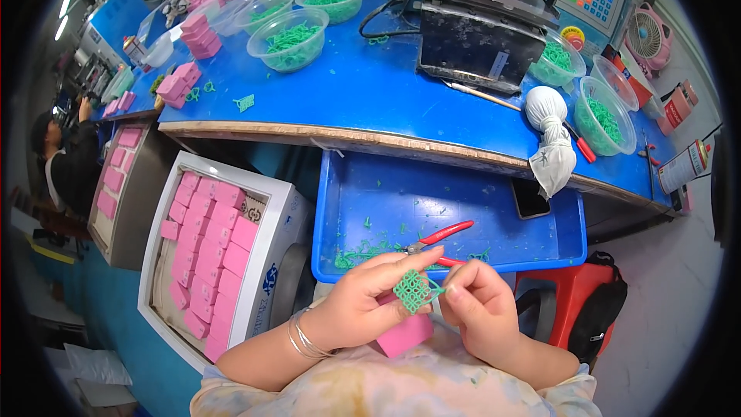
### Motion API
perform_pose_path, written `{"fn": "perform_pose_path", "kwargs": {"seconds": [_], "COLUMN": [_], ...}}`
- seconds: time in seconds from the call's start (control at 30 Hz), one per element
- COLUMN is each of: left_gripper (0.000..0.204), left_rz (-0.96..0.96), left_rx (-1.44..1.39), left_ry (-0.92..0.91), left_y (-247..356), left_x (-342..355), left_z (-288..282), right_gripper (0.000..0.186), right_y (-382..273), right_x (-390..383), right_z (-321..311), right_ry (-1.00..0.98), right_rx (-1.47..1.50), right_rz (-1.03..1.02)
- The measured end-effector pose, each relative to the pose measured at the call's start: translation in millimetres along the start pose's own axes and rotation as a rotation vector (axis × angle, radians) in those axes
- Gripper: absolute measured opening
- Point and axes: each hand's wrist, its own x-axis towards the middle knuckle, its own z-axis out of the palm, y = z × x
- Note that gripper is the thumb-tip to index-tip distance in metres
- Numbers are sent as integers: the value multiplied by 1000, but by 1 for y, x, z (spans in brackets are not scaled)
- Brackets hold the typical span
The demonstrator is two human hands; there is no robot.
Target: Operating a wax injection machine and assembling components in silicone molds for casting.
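Observation:
My left hand (pixel 359 305), with thin bangles at the wrist, holds a small green openwork lattice piece (pixel 412 290) between thumb and fingers. My right hand (pixel 482 309) pinches the narrow loop at the piece's right corner, fingers curled. Below both hands a pink block (pixel 405 335) is partly visible at my lap, behind the piece. Just beyond my fingers, red-handled cutters (pixel 444 232) lie in a blue tray (pixel 330 201) scattered with green bits. A dark phone (pixel 531 197) rests at the tray's back right.
A blue workbench (pixel 255 108) carries several tubs of green pieces (pixel 285 50), a black machine (pixel 482 46), a white cloth bundle (pixel 549 131) and pink stacks (pixel 202 38). A case of pink blocks (pixel 204 255) stands left, a red stool (pixel 559 301) right. A co-worker (pixel 58 154) sits far left.

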Motion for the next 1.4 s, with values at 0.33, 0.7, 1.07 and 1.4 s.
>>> {"fn": "perform_pose_path", "kwargs": {"seconds": [0.33,0.7,1.07,1.4], "left_gripper": [61,58,55,53], "left_rz": [-221,-168,-182,-177], "left_rx": [-702,-610,-524,-498], "left_ry": [-1,32,28,13], "left_y": [11,12,8,6], "left_x": [-6,-8,-9,-10], "left_z": [7,10,10,10], "right_gripper": [9,11,12,13], "right_y": [-1,-1,-4,-4], "right_x": [-9,-12,-10,-10], "right_z": [-9,-11,-10,-10], "right_ry": [-101,-114,-149,-155], "right_rx": [-352,-454,-535,-528], "right_rz": [-179,-181,-168,-160]}}
